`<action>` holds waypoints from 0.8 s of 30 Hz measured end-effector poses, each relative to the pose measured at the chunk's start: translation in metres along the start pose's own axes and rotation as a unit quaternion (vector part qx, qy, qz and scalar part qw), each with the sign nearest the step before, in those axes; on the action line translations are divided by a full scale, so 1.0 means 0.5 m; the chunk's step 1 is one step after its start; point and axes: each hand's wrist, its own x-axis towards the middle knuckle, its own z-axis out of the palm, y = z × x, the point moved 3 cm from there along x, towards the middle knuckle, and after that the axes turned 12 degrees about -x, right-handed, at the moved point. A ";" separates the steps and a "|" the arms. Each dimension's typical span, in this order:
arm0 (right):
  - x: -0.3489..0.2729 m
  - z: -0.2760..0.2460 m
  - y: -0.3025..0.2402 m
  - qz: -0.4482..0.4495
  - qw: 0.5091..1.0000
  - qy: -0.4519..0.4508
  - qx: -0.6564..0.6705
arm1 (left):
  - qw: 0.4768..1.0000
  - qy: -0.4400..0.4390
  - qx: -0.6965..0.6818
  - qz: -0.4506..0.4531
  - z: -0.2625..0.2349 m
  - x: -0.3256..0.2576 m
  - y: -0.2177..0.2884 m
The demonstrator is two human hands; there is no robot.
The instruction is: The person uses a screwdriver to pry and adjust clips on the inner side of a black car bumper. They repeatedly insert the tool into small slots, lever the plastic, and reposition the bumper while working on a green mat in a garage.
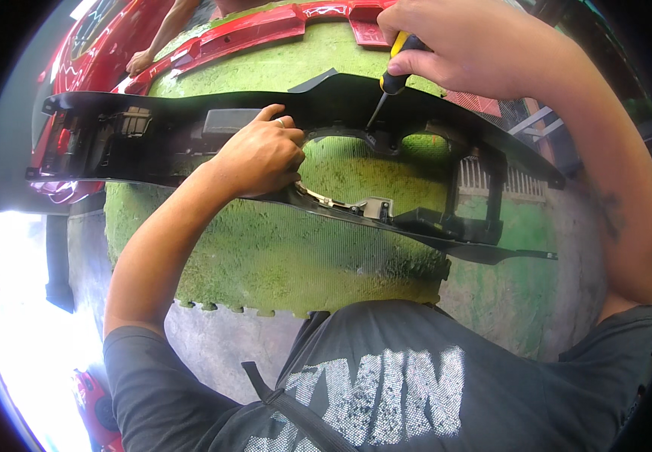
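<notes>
A long black plastic car trim panel (326, 102) with cut-out openings lies across in front of me, over a green mat. My right hand (465, 53) is closed around the yellow and black handle of a screwdriver (393, 81), above the panel's right half. Its shaft slants down to the far rim of the middle opening, where the tip meets or nearly meets a small fitting. My left hand (259, 157), with a ring on one finger, grips the panel left of that opening. The thumb is on the near side, the fingertips partly hidden.
Under the panel is a worn green foam mat (265, 260) with a jigsaw edge, on a concrete floor (220, 335). Beyond lies a long red body part (247, 38). Another person's hand (140, 62) rests by it at far left, near a red car (103, 53).
</notes>
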 end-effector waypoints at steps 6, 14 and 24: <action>0.067 0.002 0.020 0.085 0.990 -0.096 -0.060 | 1.000 -0.002 -0.002 0.000 0.001 0.000 -0.001; 0.051 0.016 0.007 0.020 0.995 -0.030 -0.095 | 1.000 0.013 -0.010 0.013 0.007 -0.003 -0.006; 0.041 0.011 0.027 -0.136 0.990 -0.020 0.039 | 1.000 0.021 -0.011 0.013 0.012 -0.001 -0.016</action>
